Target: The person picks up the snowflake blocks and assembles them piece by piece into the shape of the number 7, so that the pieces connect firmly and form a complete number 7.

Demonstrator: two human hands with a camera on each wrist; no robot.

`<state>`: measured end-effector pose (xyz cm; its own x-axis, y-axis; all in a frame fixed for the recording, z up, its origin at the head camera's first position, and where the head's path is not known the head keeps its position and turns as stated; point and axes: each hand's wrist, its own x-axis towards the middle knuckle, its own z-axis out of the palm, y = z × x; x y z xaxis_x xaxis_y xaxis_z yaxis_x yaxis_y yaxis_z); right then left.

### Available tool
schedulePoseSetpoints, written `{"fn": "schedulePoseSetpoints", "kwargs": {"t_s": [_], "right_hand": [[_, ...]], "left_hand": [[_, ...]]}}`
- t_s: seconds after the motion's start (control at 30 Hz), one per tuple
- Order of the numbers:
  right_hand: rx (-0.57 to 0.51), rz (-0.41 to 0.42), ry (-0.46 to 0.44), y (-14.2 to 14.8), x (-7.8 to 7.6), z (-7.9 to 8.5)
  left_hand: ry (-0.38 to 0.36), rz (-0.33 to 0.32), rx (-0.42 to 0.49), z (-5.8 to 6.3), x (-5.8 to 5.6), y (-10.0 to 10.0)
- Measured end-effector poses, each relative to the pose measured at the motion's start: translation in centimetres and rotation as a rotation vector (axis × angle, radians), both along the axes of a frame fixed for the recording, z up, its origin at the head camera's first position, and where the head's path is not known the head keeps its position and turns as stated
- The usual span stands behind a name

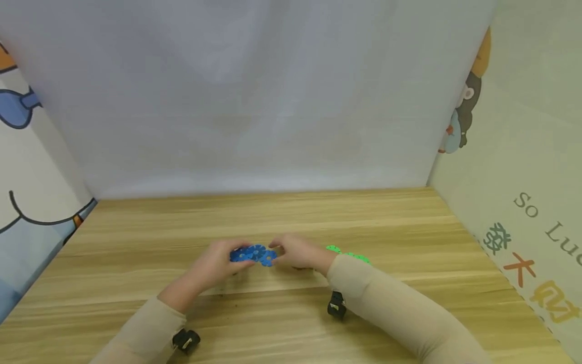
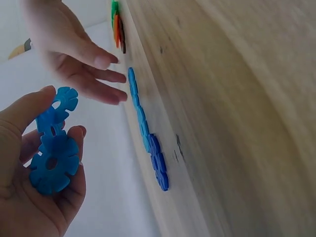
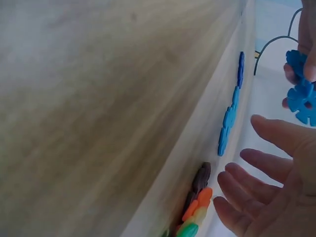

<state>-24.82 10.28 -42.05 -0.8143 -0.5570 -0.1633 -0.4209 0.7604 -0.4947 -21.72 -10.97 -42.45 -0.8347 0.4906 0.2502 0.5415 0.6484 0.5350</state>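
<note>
My left hand (image 1: 220,260) pinches a short chain of blue snowflake discs (image 2: 43,175) between thumb and fingers. The slotted plastic discs are linked at angles to each other and held up above the table. Close to the chain's right end is my right hand (image 1: 297,251). In the right wrist view its fingers (image 3: 264,165) are spread and relaxed, with nothing between them. Under the hands, light blue discs (image 2: 142,123) and dark blue discs (image 2: 159,163) lie flat in a row on the wooden table.
Brown discs (image 3: 201,178), orange discs (image 3: 205,196) and green discs (image 1: 356,257) lie together toward the right, partly behind the right forearm in the head view. A white cloth (image 1: 273,126) hangs along the back edge of the table (image 1: 295,323). Printed panels stand at both sides.
</note>
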Motion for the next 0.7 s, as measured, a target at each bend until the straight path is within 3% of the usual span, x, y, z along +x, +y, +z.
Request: {"fn": "schedulePoseSetpoints", "kwargs": {"t_s": [0.23,0.37,0.47,0.7], "right_hand": [[0.207,0.047,0.086,-1.2,-0.3,-0.8],[0.270,0.045,0.138,-1.8,0.1,-0.6],[0.254,0.033,0.129,-1.8,0.2,-0.6],[0.065,0.010,0.015,-0.8,0.0,-0.6]], "left_hand": [[-0.001,-0.019,0.006,0.0,0.1,0.0],[-0.007,-0.026,0.015,0.0,0.3,0.0],[-0.015,-0.026,0.009,0.0,0.4,0.0],[-0.008,0.010,-0.001,-0.1,0.7,-0.2]]}}
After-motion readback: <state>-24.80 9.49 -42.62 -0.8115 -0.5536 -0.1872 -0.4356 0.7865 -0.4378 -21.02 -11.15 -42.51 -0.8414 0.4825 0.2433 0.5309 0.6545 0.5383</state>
